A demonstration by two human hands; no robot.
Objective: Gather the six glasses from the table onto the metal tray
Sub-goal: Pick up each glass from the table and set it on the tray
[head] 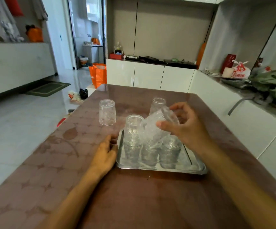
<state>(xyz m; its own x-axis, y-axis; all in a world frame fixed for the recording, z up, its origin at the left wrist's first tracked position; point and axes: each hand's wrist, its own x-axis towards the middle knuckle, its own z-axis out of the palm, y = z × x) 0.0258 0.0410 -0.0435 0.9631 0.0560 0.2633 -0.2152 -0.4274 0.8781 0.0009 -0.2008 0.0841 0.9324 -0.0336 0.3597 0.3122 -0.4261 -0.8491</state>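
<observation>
A shiny metal tray (pixel 180 168) lies on the brown table (pixel 54 162). Upside down at the tray's far left stands a clear patterned glass (pixel 133 130). Another glass (pixel 172 143) stands on the tray under my right hand, partly hidden. My right hand (pixel 186 124) grips a third glass (pixel 158 126), tilted on its side above the tray. My left hand (pixel 105 154) rests flat on the table and touches the tray's left rim. Two glasses stand upside down on the table beyond the tray: one at the left (pixel 107 112), one behind my right hand (pixel 158 104).
White cabinets (pixel 150 75) run along the far wall and the right, with clutter on their tops. An orange bag (pixel 98 75) stands on the floor past the table's far left corner. The table's left edge drops to a tiled floor.
</observation>
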